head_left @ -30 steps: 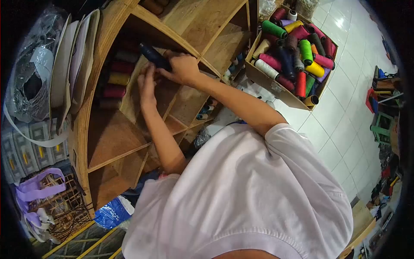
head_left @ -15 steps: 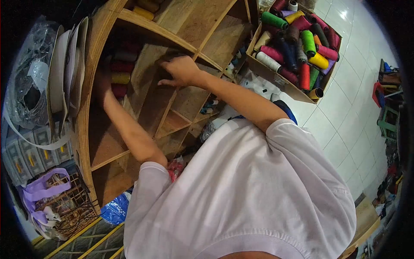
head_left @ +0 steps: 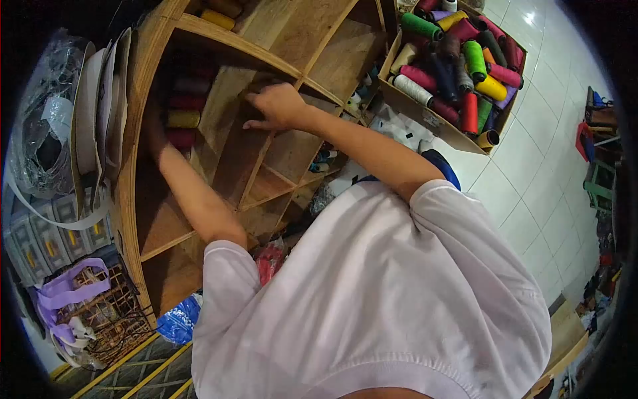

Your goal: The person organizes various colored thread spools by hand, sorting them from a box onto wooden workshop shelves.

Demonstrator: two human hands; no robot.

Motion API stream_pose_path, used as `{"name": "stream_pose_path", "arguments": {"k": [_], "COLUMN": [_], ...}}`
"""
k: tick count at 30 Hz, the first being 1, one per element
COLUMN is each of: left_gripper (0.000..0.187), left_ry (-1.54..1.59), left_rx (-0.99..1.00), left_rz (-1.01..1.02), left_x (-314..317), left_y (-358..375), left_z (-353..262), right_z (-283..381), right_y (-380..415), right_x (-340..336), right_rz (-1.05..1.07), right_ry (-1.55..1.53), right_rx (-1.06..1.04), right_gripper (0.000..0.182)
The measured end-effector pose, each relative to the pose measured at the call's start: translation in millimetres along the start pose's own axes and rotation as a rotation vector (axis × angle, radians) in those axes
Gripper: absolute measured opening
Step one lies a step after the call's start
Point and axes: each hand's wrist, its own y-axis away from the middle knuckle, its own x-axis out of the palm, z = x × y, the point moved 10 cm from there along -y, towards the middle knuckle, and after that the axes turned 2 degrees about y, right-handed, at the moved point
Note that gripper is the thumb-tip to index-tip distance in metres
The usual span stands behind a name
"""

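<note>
My left hand (head_left: 154, 123) reaches deep into a compartment of the wooden shelf (head_left: 232, 41), beside a row of thread spools. Shadow hides its fingers. Among those spools are a yellow spool (head_left: 183, 119) and a red spool (head_left: 180, 138). At the compartment dividers rests my right hand (head_left: 278, 108), thumb apart from the other fingers, which curl over the wood; nothing shows in it.
A cardboard box (head_left: 432, 123) full of coloured thread spools stands on the tiled floor (head_left: 551, 146) at the upper right. On the left are ribbon rolls (head_left: 90, 120), grey drawers (head_left: 53, 233) and a wicker basket (head_left: 119, 312). A blue bag (head_left: 179, 320) lies below the shelf.
My left forearm has shifted slightly left, with the hand still in the shadowed compartment. My right hand has hardly moved.
</note>
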Motion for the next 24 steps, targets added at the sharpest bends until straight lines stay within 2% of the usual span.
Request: {"name": "stream_pose_path", "arguments": {"k": [2,5,8,12,18,24], "left_gripper": [0.068,0.063,0.06,0.059,0.057,0.055], "left_ry": [0.242,0.458,0.49,0.512,0.535,0.538], "left_rx": [-0.099,-0.114,-0.114,-0.116,-0.108,-0.108], "left_rz": [-0.04,-0.091,-0.131,-0.083,-0.022,-0.006], "left_x": [10,33,42,53,65,64], "left_y": [-9,-21,-31,-32,-34,-28], "left_z": [4,4,2,-6,-18,-21], "right_z": [0,1,1,-1,4,-1], "right_y": [0,1,2,0,3,0], "right_x": [-1,-1,-2,3,-8,4], "right_rz": [0.015,-0.03,-0.04,-0.028,-0.135,0.038], "right_ry": [0.005,0.02,0.007,0.014,-0.013,0.015], "right_rx": [0.015,-0.006,-0.025,-0.021,-0.073,0.005], "right_gripper": [0.063,0.063,0.062,0.062,0.059,0.057]}}
